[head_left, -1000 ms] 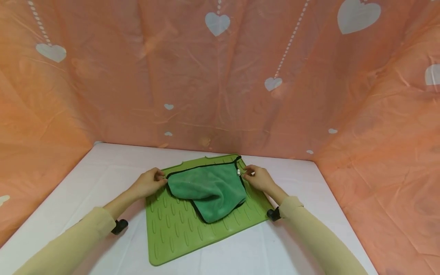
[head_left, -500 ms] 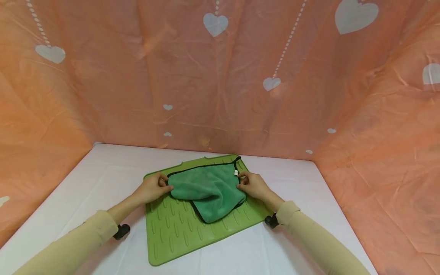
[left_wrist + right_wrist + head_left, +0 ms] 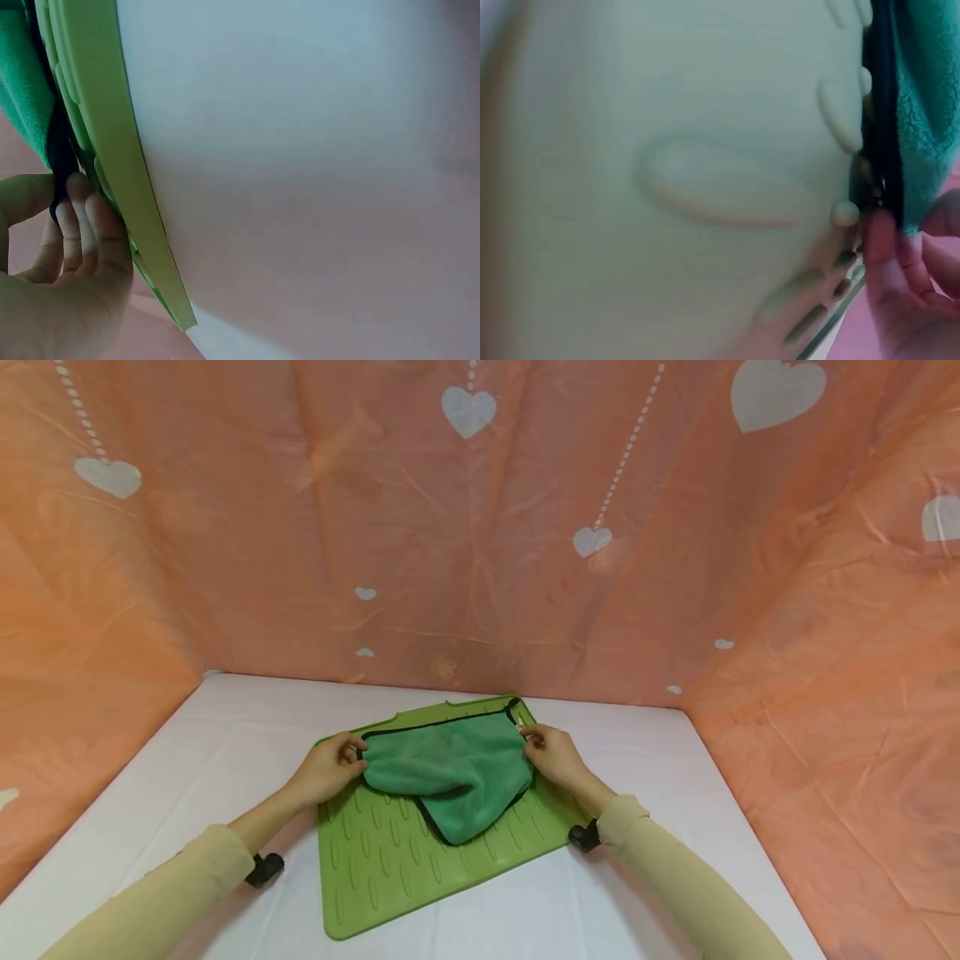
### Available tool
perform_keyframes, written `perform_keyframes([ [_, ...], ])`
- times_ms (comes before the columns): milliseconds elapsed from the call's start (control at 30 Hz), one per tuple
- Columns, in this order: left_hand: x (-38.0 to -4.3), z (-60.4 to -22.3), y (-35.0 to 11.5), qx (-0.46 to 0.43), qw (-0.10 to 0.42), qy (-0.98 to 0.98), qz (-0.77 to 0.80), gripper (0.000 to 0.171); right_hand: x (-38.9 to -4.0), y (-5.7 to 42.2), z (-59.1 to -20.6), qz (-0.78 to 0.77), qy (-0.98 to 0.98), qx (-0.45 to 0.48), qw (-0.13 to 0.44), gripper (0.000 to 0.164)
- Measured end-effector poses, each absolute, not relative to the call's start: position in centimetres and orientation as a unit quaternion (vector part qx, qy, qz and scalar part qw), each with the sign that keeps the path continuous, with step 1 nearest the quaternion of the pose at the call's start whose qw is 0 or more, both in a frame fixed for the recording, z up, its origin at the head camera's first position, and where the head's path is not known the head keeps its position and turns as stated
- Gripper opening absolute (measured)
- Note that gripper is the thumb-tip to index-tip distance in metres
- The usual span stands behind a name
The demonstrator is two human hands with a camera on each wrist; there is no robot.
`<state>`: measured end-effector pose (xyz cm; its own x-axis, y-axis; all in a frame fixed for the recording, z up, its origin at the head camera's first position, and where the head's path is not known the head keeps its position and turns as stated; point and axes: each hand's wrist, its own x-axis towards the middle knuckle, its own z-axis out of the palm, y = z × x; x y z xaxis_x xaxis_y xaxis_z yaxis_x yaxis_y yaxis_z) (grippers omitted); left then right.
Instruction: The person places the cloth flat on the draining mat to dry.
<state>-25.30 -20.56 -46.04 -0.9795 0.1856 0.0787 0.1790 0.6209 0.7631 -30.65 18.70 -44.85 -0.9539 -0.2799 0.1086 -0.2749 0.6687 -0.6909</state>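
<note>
A green cloth (image 3: 457,760) with black edging lies rumpled on a lighter green ridged mat (image 3: 382,877), one corner of it pointing toward the near side. My left hand (image 3: 324,770) pinches the cloth's left edge between thumb and fingers; the left wrist view shows the black edging (image 3: 61,150) caught there, beside the mat's rim. On the opposite side my right hand (image 3: 558,760) pinches the right edge, just below a small white tag. In the right wrist view the fingers (image 3: 881,247) hold the fleecy cloth (image 3: 934,97) close above the mat's raised ridges.
The mat sits at an angle on a white-covered table (image 3: 247,735). Orange sheeting with white hearts (image 3: 468,412) hangs behind and on both sides. Black wrist mounts (image 3: 264,870) sit below both wrists.
Both hands have closed in on the cloth's side edges and taken hold. Since half a second ago, its top edge has been pulled slightly outward and away from me, and looks straighter.
</note>
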Motion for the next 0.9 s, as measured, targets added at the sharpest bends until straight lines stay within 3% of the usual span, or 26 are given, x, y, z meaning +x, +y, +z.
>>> perform_keyframes([
  [100,-25.2,-46.1,-20.8,0.098,-0.008,0.900,0.425,0.028,-30.9,18.6,-44.7,-0.387,0.909,-0.155,-0.015,0.030],
  [600,-25.3,-45.6,-21.9,0.068,-0.036,0.914,0.399,0.033,-32.9,17.4,-45.3,-0.400,0.905,-0.143,0.001,0.030],
  [900,-26.3,-45.4,-22.7,0.062,-0.020,0.924,0.376,0.036,-33.5,16.3,-45.7,-0.405,0.905,-0.134,0.007,0.029],
])
